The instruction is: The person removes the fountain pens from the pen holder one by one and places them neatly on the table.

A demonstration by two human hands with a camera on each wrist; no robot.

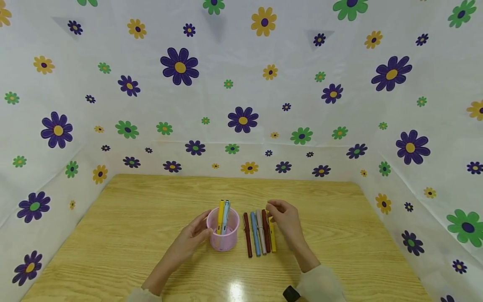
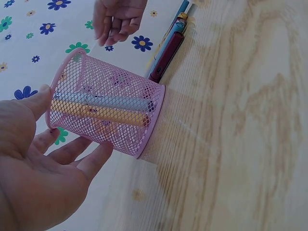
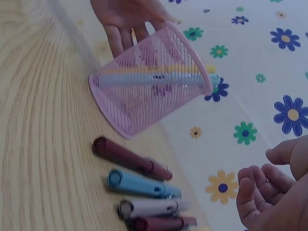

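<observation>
My left hand [image 1: 191, 239] holds a pink mesh pen holder [image 1: 232, 241], its thumb at the rim and its fingers against the side. The holder stands upright and contains a yellow pen [image 1: 220, 214] and a light blue pen [image 1: 226, 214]. To its right lies a row of capped pens: dark red [image 1: 247, 235], blue [image 1: 255, 235], grey [image 1: 261, 233], another dark red [image 1: 267, 241] and yellow [image 1: 273, 241]. Over the far end of the yellow one is my right hand [image 1: 287, 218]. Its fingers are loosely bent, with nothing between them and the thumb in the right wrist view.
A wooden table [image 1: 151, 201] carries everything. White cloth walls [image 1: 211, 96] printed with flowers rise at its back and both sides. A dark band [image 1: 291, 293] shows at the right wrist by the light sleeve [image 1: 320, 285].
</observation>
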